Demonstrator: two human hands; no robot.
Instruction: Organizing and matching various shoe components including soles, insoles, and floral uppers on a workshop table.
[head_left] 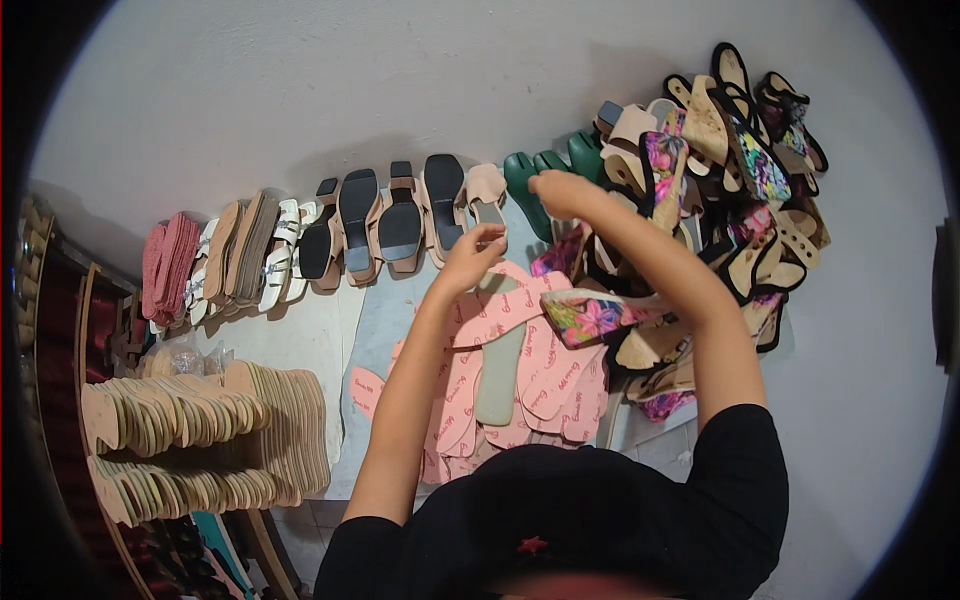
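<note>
My right hand (pixel 562 195) reaches to the back of the table, its fingers closed at a green shoe last (pixel 530 205). The hand covers part of that last, and other green lasts (pixel 585 155) stand beside it. To the left, my left hand (pixel 472 263) hovers over the table with its fingers loosely curled and apart, nothing seen in them. Just beyond it rests a beige sandal (pixel 487 188). Below both hands lies a spread of pink printed insole pieces (pixel 460 410), with a grey-green sole piece (pixel 498 375) on top.
Beige sandals with dark soles (pixel 358 225), white sandals (pixel 285 250) and pink soles (pixel 172 260) line the wall. A heap of floral wedge sandals (pixel 760 165) crowds the right; one floral wedge (pixel 590 318) lies near my right forearm. Stacked tan insoles (pixel 180 410) stand at the left.
</note>
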